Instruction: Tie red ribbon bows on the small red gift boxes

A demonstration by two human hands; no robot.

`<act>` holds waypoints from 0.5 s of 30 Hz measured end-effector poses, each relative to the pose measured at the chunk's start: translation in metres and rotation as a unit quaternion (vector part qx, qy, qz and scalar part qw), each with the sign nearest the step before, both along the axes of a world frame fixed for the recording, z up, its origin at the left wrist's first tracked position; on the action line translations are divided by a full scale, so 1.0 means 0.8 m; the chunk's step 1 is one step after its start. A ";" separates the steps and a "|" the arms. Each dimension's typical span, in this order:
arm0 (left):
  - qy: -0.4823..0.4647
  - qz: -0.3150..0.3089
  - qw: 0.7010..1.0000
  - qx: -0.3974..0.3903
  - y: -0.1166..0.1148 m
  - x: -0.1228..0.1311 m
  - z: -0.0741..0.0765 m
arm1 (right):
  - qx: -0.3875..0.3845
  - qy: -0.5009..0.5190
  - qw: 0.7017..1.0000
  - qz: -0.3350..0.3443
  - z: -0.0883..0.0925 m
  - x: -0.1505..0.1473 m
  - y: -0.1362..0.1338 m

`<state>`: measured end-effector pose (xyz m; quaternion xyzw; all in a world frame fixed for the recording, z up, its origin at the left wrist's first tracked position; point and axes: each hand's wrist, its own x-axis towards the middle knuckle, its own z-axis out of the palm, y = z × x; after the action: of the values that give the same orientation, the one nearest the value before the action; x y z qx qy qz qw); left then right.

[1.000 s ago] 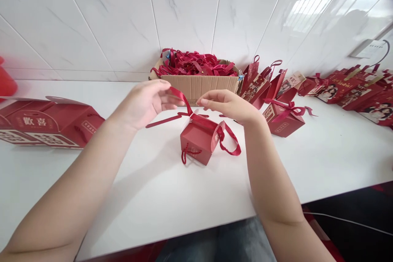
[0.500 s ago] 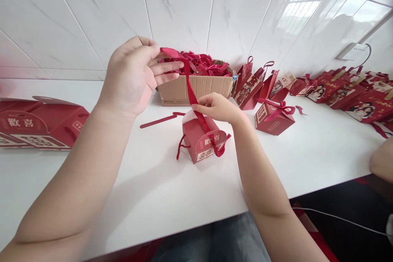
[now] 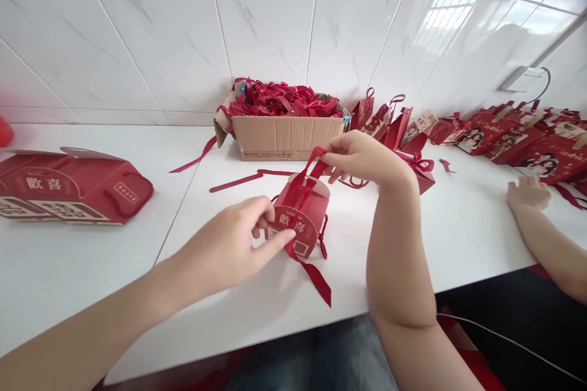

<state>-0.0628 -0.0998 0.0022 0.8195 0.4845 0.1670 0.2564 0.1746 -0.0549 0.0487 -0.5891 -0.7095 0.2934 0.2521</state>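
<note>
A small red gift box (image 3: 285, 198) with white characters stands on the table before me, its front flap facing me. A red ribbon (image 3: 317, 281) runs over its top and out at the front, one tail hanging down onto the table. My left hand (image 3: 243, 238) holds the box at its front left, the thumb pressed on the front panel by the ribbon and the fingers curled at the edge. Above the box's right side, my right hand (image 3: 362, 162) pinches a raised loop of the ribbon. A twisted red cord (image 3: 323, 238) hangs at the box's right.
A cardboard carton (image 3: 288, 137) full of red ribbons stands against the tiled wall. Joined red boxes (image 3: 68, 189) lie at left. On the right are a bow-tied box (image 3: 424, 178), several red bags (image 3: 550, 143) and another person's hand (image 3: 527, 192). Loose ribbon (image 3: 236, 182) lies behind.
My left hand has come down from the raised ribbon end to the box's front. My right hand has lifted slightly right with the ribbon. The box has turned, and another person's hand has moved in further.
</note>
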 end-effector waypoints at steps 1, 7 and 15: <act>0.005 -0.003 1.000 0.015 -0.003 0.005 -0.007 | -0.002 0.010 1.000 -0.005 0.002 0.001 -0.002; -0.022 -0.025 0.998 0.047 0.022 0.016 -0.032 | -0.016 0.036 0.999 0.029 0.008 0.003 -0.009; -0.185 0.026 0.976 -0.113 0.071 0.005 0.014 | 0.069 0.026 0.996 -0.040 0.000 0.012 -0.005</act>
<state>-0.0591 -0.0434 0.0132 0.7273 0.4651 0.2666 0.4284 0.1842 -0.0591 0.0486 -0.5898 -0.6973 0.2487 0.3225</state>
